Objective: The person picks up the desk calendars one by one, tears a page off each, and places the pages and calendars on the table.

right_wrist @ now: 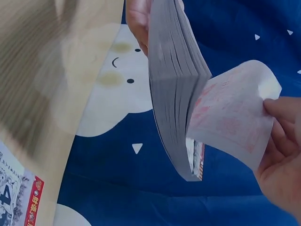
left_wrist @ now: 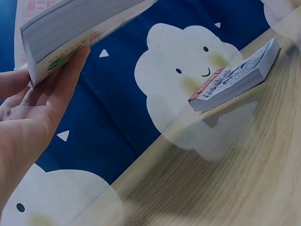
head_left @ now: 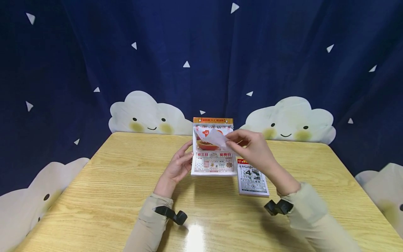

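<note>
A thick tear-off calendar (head_left: 214, 164) with a red and yellow header is held up above the table. My left hand (head_left: 178, 164) grips its left edge; in the left wrist view the thumb (left_wrist: 13, 84) is on one side and the fingers reach under the back cover. My right hand (head_left: 252, 147) pinches a thin calendar page (right_wrist: 235, 110) between thumb and fingers. The page is lifted and curls away from the front of the pad, its printing showing faintly through. A bowl picture and red characters appear on the sheet beneath.
A second, smaller calendar (head_left: 253, 180) with a red header and a large 4 lies on the wooden table (head_left: 126, 182), below the right hand. Behind the table hangs a dark blue curtain (head_left: 201, 42) with white triangles and smiling clouds.
</note>
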The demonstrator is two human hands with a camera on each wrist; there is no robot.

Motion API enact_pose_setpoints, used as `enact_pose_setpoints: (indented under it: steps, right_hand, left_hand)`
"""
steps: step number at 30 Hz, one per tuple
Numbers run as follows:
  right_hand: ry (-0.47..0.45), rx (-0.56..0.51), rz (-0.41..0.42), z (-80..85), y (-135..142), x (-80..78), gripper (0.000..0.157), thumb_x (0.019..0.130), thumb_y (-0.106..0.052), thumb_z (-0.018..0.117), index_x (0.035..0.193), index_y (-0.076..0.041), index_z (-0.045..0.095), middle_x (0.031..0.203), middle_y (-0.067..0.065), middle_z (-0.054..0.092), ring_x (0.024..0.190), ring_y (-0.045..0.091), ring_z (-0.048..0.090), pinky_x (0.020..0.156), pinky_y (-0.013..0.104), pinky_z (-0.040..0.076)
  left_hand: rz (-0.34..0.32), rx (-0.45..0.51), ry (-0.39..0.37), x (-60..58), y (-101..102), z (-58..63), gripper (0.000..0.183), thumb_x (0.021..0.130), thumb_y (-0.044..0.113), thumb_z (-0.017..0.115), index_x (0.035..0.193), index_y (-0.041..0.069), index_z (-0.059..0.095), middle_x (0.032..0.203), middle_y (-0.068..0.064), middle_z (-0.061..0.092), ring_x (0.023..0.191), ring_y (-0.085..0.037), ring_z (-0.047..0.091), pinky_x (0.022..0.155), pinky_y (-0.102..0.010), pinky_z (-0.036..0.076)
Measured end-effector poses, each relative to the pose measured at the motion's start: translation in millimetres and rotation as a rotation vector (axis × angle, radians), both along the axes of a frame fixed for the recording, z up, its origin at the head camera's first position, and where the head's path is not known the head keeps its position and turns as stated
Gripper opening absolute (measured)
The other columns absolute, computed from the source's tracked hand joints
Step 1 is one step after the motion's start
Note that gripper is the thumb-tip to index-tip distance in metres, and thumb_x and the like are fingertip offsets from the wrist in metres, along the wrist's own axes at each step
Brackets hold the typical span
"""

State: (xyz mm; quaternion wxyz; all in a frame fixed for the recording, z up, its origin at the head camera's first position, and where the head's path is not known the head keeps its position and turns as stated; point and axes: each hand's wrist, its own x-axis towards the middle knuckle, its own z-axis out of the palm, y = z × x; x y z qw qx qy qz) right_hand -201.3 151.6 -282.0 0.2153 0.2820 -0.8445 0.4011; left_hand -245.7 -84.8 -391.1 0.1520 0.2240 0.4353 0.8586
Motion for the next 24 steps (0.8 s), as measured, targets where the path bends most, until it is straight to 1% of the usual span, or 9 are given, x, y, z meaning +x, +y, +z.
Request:
enact_pose_setpoints:
  steps: [3,9,12,15,18,22,24]
  right_hand:
    - [-0.011,-0.046,-0.024,1.8,3,-3.3,0.011,0.079,-0.006,0.068,0.090,-0.003,0.069,0.083,0.008,0.069,0.061,0.009,0.058,0.055,0.019,0.050]
    - [-0.032,-0.136,-0.069,3.5,12,-13.0,0.008,0.080,-0.007,0.066,0.088,-0.003,0.069,0.080,0.010,0.068,0.063,0.005,0.058,0.057,0.015,0.049]
    - [-0.055,-0.180,-0.108,5.7,17,-17.3,0.009,0.080,-0.008,0.067,0.087,-0.002,0.069,0.079,0.011,0.067,0.064,0.002,0.057,0.057,0.013,0.048]
    - [-0.069,-0.196,-0.142,8.4,21,-20.5,0.012,0.080,-0.009,0.067,0.088,0.000,0.069,0.080,0.013,0.066,0.065,0.001,0.056,0.058,0.012,0.047]
    - [-0.083,-0.201,-0.161,9.8,24,-23.6,0.014,0.080,-0.011,0.068,0.088,0.000,0.069,0.080,0.011,0.066,0.065,0.001,0.055,0.058,0.012,0.047]
    - [-0.101,-0.204,-0.183,10.0,26,-28.3,0.015,0.080,-0.015,0.069,0.088,-0.001,0.070,0.077,0.001,0.066,0.064,0.002,0.055,0.058,0.014,0.047]
    - [-0.111,-0.207,-0.191,10.6,27,-30.4,0.017,0.080,-0.017,0.069,0.088,-0.002,0.070,0.076,-0.002,0.065,0.064,0.002,0.055,0.058,0.013,0.046]
  left_hand:
    - [0.008,0.002,0.000,0.3,0,0.6,0.050,0.092,-0.007,0.026,0.141,0.000,0.018,0.096,-0.003,0.068,0.079,-0.014,0.064,0.072,-0.027,0.053]
    - [0.012,0.003,-0.004,0.8,0,1.4,0.050,0.092,-0.007,0.025,0.141,-0.002,0.016,0.093,-0.004,0.068,0.078,-0.014,0.065,0.070,-0.027,0.054]
    - [0.022,-0.011,-0.003,0.9,0,1.7,0.050,0.092,-0.007,0.027,0.141,-0.003,0.017,0.097,-0.002,0.066,0.080,-0.014,0.064,0.071,-0.026,0.054]
    - [0.042,-0.023,-0.009,1.2,0,2.4,0.050,0.092,-0.006,0.029,0.141,-0.003,0.018,0.103,-0.001,0.063,0.084,-0.015,0.063,0.071,-0.027,0.054]
    - [0.064,-0.033,-0.014,1.5,1,3.4,0.050,0.092,-0.006,0.030,0.140,-0.004,0.019,0.105,-0.001,0.062,0.084,-0.015,0.063,0.071,-0.027,0.054]
    - [0.090,-0.053,-0.017,1.8,3,4.4,0.050,0.092,-0.006,0.031,0.140,-0.006,0.019,0.105,0.001,0.062,0.084,-0.013,0.063,0.070,-0.025,0.054]
    - [0.099,-0.058,-0.025,2.1,3,5.0,0.050,0.092,-0.005,0.032,0.140,-0.006,0.019,0.106,0.001,0.061,0.084,-0.013,0.063,0.070,-0.025,0.054]
